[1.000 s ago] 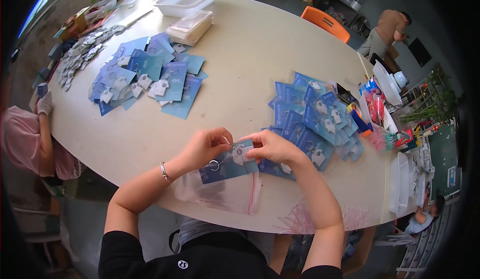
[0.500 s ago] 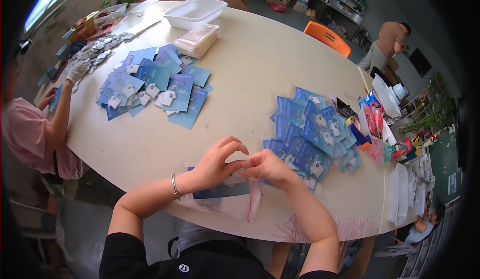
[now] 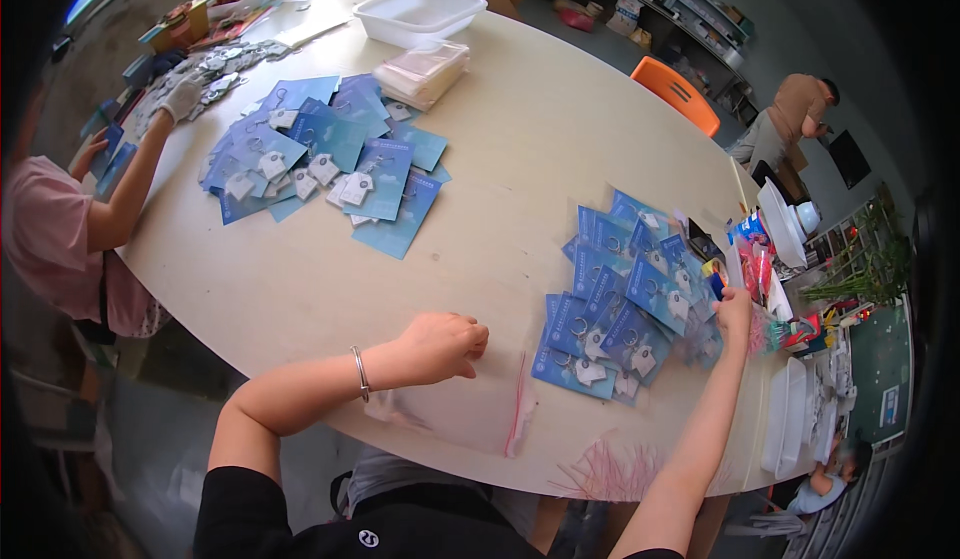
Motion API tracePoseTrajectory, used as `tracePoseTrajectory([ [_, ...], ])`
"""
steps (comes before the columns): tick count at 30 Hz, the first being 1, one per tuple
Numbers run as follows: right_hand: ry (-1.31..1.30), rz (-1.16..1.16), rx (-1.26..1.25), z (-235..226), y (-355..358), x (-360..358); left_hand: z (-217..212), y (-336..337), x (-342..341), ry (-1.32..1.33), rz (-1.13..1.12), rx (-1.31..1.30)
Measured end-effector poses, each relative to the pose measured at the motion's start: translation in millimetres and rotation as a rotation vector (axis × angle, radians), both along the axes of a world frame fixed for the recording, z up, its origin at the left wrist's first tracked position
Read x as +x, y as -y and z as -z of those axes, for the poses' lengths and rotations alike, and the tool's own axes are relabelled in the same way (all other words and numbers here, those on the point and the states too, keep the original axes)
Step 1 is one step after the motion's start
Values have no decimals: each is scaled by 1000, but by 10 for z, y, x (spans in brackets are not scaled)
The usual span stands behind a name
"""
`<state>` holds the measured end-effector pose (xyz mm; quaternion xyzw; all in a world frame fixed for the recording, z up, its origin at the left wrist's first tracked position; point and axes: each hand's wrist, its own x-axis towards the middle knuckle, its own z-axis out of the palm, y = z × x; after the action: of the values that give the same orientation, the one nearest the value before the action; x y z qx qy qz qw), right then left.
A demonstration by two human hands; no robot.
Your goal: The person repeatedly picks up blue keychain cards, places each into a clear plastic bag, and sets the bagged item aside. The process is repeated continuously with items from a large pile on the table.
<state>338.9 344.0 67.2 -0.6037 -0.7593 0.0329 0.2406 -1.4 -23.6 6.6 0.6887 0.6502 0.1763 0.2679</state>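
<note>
My left hand (image 3: 437,347) hovers over the near part of the table, its fingers loosely curled with nothing visible in them. Below it lies a clear plastic zip bag (image 3: 445,419) with a red strip along its right edge; no blue card shows in it. My right hand (image 3: 735,316) reaches out to the right edge of a pile of blue cards with white shirt-shaped keyrings (image 3: 610,309), several of them in clear bags. Its fingers are pinched together; what they hold, if anything, I cannot make out. A second pile of blue keyring cards (image 3: 330,159) lies farther left.
A stack of clear bags (image 3: 425,74) sits before a white tub (image 3: 420,16). Thin red strips (image 3: 610,471) lie by the near edge. Tubs and packets (image 3: 760,259) crowd the right side. A co-worker's gloved hand (image 3: 182,99) is at a grey heap (image 3: 225,64).
My right hand has left my left hand and swung right to the bagged cards. The blue card that was in the bag before me is gone from there. The view has shifted slightly.
</note>
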Motion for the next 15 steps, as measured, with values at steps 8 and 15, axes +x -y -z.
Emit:
tracePoseTrajectory([
  [8,-311,-807,-538,406,2002,-3456,-15,4,52,127,38,157],
  [15,50,-445,-387,496,2755,-4666,391,90,-47,243,-13,541],
])
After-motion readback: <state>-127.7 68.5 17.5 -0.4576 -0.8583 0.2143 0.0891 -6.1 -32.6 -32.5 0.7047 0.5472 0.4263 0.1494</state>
